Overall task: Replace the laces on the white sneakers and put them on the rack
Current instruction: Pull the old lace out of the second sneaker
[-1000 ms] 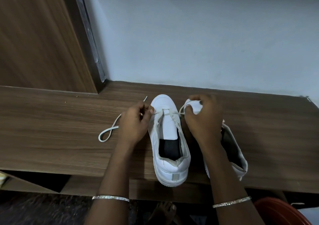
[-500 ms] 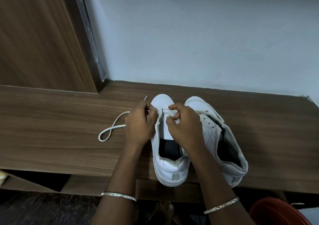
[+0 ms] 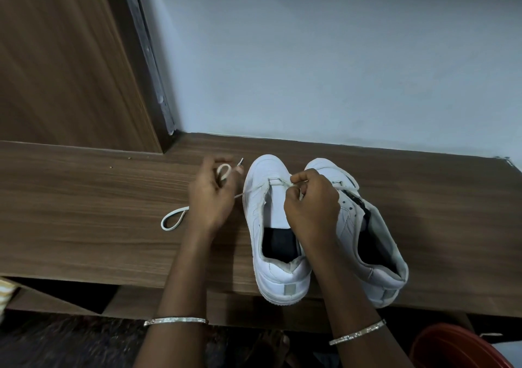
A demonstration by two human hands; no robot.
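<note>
Both hands engaged, forearms extended.
Left hand (image 3: 210,198), blurred, fingers curled round the lace (image 3: 227,170), sits at 9 o'clock of the right hand (image 3: 312,202), which pinches the lace between thumb and forefinger. Forearms run from 6 toward 12 o'clock.

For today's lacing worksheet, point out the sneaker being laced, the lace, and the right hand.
sneaker being laced (image 3: 278,278), head view, heel panel.
lace (image 3: 162,223), head view, bend of its loose loop.
right hand (image 3: 310,209), head view, back of the hand.

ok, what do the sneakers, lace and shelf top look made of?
Sneakers: smooth matte white leather or synthetic, stitched panels. Lace: flat woven fabric, likely; lies limp, looped. Shelf top: probably wood-grain laminate; even streaked grain, low sheen.
</note>
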